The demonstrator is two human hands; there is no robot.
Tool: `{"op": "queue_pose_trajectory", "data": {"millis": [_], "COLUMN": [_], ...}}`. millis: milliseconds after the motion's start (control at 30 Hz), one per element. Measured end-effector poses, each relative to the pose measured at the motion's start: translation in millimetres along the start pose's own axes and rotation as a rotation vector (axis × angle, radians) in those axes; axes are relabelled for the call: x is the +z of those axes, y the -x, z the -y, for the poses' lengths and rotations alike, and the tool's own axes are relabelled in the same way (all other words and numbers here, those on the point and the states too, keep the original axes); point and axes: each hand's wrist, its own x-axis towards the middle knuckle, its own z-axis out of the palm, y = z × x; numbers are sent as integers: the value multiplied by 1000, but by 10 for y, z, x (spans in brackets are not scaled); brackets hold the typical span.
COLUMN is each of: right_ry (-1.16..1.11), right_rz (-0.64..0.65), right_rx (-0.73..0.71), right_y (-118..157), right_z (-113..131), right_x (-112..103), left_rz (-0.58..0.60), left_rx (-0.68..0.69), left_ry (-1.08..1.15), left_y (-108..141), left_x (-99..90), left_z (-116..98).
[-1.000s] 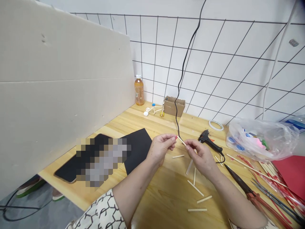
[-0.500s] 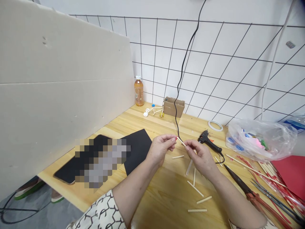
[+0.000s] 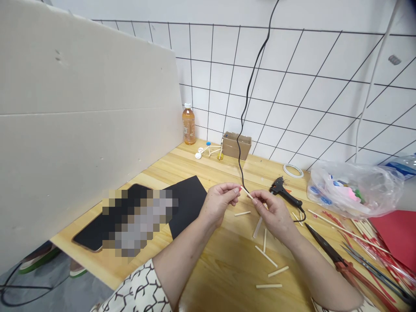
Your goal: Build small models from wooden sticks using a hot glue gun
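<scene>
Head view: two bare hands worked at the centre of the frame, above a pale wooden tabletop (image 3: 221,277). The left hand (image 3: 216,203) and right hand (image 3: 274,214) held one short wooden stick (image 3: 247,193) between them. The left thumb and forefinger pinched its upper-left end, while the right fingertips (image 3: 254,199) gripped near the other end; neither hand had released it or clenched into a fist. A speck of red (image 3: 241,188) showed at the left fingers, too small to tell as nail or paint.

Six loose wooden sticks (image 3: 265,256) lay below the hands, and at least two more short sticks (image 3: 296,216) lay just beside the black glue gun (image 3: 281,189), whose black cord (image 3: 242,164) ran up the wall behind. To the right lay one roll of tape (image 3: 293,170), one clear plastic bag (image 3: 354,188) of coloured items, one red sheet (image 3: 394,232), and a pair of red-handled pliers (image 3: 338,260).

Toward the upper middle stood one bottle of amber drink (image 3: 189,125), one small cardboard box (image 3: 237,145), and one small stick model (image 3: 209,151). At left lay one black sheet (image 3: 188,203) and one smartphone (image 3: 89,236), partly pixelated, beside an upright corrugated cardboard panel (image 3: 81,108).
</scene>
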Motion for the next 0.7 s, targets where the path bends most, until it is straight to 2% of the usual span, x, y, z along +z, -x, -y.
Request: {"op": "queue_pose_trajectory", "data": {"millis": [467,700], "right_ry": [46,74], "right_rz": [-6,-19], "right_rx": [-21,-67], "right_y": [6,28], "right_z": [-32,-5], "right_x": [5,24], "left_rz": [14,65], "left_rx": [-6,20], "left_ry": [-18,32], "left_y": [11,24], "left_x": [8,29], "left_z": [-15,0]}}
